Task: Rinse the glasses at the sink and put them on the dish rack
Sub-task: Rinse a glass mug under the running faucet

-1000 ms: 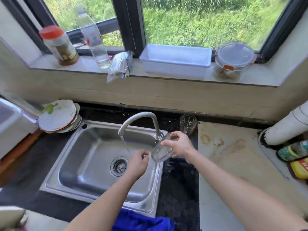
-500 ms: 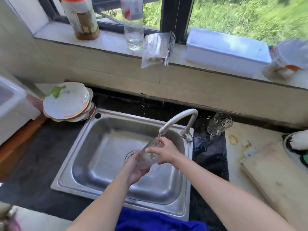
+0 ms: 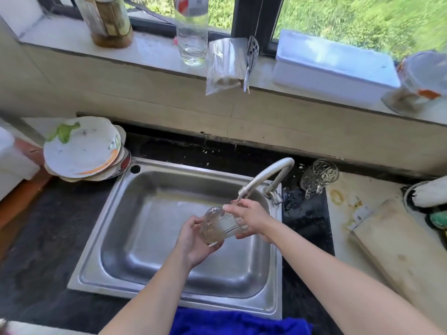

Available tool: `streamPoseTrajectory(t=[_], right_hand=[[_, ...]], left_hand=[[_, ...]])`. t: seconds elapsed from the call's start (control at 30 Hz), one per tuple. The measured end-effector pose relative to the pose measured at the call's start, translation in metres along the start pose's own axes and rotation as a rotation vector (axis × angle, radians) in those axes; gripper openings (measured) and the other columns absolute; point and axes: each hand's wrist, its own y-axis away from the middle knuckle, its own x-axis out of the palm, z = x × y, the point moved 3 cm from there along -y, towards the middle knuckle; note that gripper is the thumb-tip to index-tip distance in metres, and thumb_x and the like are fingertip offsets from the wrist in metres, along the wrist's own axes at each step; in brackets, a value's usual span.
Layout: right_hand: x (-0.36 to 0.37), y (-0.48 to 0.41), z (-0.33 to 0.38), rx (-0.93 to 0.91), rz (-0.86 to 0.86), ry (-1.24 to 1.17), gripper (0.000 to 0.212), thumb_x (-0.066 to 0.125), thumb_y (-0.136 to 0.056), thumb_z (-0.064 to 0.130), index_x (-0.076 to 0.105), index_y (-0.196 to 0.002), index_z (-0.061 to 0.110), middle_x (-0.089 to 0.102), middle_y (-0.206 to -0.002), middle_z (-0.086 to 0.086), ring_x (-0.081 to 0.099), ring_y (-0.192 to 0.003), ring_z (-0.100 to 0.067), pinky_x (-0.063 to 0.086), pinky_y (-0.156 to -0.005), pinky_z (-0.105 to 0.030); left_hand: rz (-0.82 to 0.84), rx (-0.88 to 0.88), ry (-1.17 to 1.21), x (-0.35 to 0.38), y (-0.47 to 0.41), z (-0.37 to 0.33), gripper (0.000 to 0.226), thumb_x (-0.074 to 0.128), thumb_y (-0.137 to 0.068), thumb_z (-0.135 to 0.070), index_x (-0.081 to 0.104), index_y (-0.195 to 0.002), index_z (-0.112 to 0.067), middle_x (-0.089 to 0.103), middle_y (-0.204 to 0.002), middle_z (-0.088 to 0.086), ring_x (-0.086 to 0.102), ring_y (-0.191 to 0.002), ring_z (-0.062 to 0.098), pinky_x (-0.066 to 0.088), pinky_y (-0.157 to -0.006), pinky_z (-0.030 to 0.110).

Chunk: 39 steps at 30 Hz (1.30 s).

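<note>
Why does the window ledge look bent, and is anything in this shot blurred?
In the head view, the wide-angle lens bows the window ledge; the round tub at the right edge is smeared, probably by camera motion; the glass held in the left hand and right hand looks fairly sharp; daylight puts pale glare on the sink floor.

The top edge cuts off the brown jar (image 3: 106, 25) and the clear bottle (image 3: 191, 35) on the sill (image 3: 150, 53). The round container (image 3: 422, 78) at the right edge is blurred and cropped. The right hand (image 3: 251, 216) hides the mouth of the glass (image 3: 217, 228); the bottom edge cuts the blue cloth (image 3: 229, 322)
</note>
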Motion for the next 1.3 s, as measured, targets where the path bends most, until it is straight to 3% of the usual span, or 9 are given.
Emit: streamPoseTrajectory(t=[0.2,0.33,0.47,0.63,0.73,0.83,1.1,1.23,1.3], right_hand=[[-0.003,0.01,0.014,-0.17,0.132,0.197,0.077,0.083,-0.071,0.023,0.046,-0.137,0.033,0.049,-0.132,0.0,0.06,-0.105,-0.015,0.056,-0.07,-0.027],[-0.002,0.011,0.018,-0.175,-0.009,0.164,0.054,0.085,-0.067,0.028,0.057,-0.113,0.027,0.061,-0.115,-0.007,0.064,-0.096,-0.02,0.057,-0.065,-0.034],[-0.017,0.017,0.018,-0.099,0.169,0.156,0.049,0.077,-0.08,0.039,0.061,-0.123,0.022,0.066,-0.114,0.0,0.068,-0.094,-0.019,0.057,-0.064,-0.03],[-0.026,0.011,0.022,-0.196,0.038,0.28,0.021,0.066,-0.09,0.014,0.065,-0.111,0.016,0.07,-0.099,-0.004,0.071,-0.074,-0.019,0.058,-0.065,-0.032],[-0.021,0.006,0.021,-0.216,-0.069,0.314,0.011,0.064,-0.089,0.006,0.067,-0.084,0.016,0.071,-0.083,-0.009,0.072,-0.069,-0.022,0.059,-0.058,-0.029],[-0.02,0.006,0.014,-0.149,-0.047,0.197,0.008,0.061,-0.089,0.0,0.068,-0.084,0.001,0.069,-0.074,-0.018,0.07,-0.062,-0.023,0.058,-0.057,-0.029],[-0.016,0.003,0.03,-0.222,-0.088,0.474,0.018,0.073,-0.082,0.029,0.068,-0.095,0.017,0.071,-0.088,0.0,0.066,-0.081,-0.019,0.054,-0.071,-0.036],[-0.014,0.004,0.027,-0.182,-0.076,0.315,0.014,0.066,-0.09,0.011,0.067,-0.076,0.006,0.067,-0.067,-0.005,0.061,-0.05,-0.009,0.05,-0.049,-0.022],[-0.014,0.004,0.018,-0.104,-0.055,0.22,0.013,0.063,-0.091,0.006,0.066,-0.079,0.001,0.067,-0.071,-0.014,0.065,-0.055,-0.016,0.05,-0.047,-0.022]], left_hand=[[-0.007,0.011,-0.119,0.003,0.001,-0.008,0.023,0.049,-0.082,-0.034,0.062,-0.093,-0.019,0.062,-0.082,0.007,0.051,-0.068,0.021,0.035,-0.059,0.03],[-0.028,0.048,-0.128,0.013,0.0,-0.009,0.03,0.045,-0.093,-0.039,0.068,-0.093,-0.02,0.067,-0.08,0.004,0.056,-0.066,0.019,0.037,-0.06,0.03],[-0.078,0.017,-0.192,0.007,-0.002,-0.008,0.027,0.049,-0.091,-0.038,0.067,-0.092,-0.017,0.067,-0.076,0.006,0.054,-0.055,0.02,0.034,-0.05,0.025],[-0.056,-0.133,-0.31,0.0,-0.004,-0.004,0.038,0.053,-0.087,-0.048,0.071,-0.09,-0.015,0.063,-0.072,0.011,0.051,-0.048,0.023,0.037,-0.036,0.019],[-0.035,-0.136,-0.306,0.003,0.0,-0.005,0.045,0.049,-0.091,-0.049,0.072,-0.094,-0.011,0.067,-0.08,0.016,0.059,-0.062,0.028,0.05,-0.05,0.028],[-0.083,-0.009,-0.199,0.0,-0.003,-0.013,0.04,0.044,-0.096,-0.042,0.064,-0.111,-0.011,0.068,-0.092,0.013,0.059,-0.074,0.028,0.048,-0.062,0.033],[-0.055,-0.102,-0.401,0.001,0.004,-0.022,0.033,0.054,-0.085,-0.045,0.063,-0.098,-0.016,0.061,-0.079,0.009,0.054,-0.052,0.028,0.041,-0.037,0.02],[0.014,-0.047,-0.252,0.007,0.01,-0.022,0.037,0.047,-0.092,-0.044,0.065,-0.101,-0.012,0.066,-0.091,0.014,0.061,-0.074,0.03,0.051,-0.061,0.033],[0.014,0.015,-0.146,0.008,0.01,-0.024,0.035,0.056,-0.085,-0.035,0.061,-0.111,-0.013,0.066,-0.1,0.013,0.062,-0.079,0.028,0.05,-0.067,0.035]])
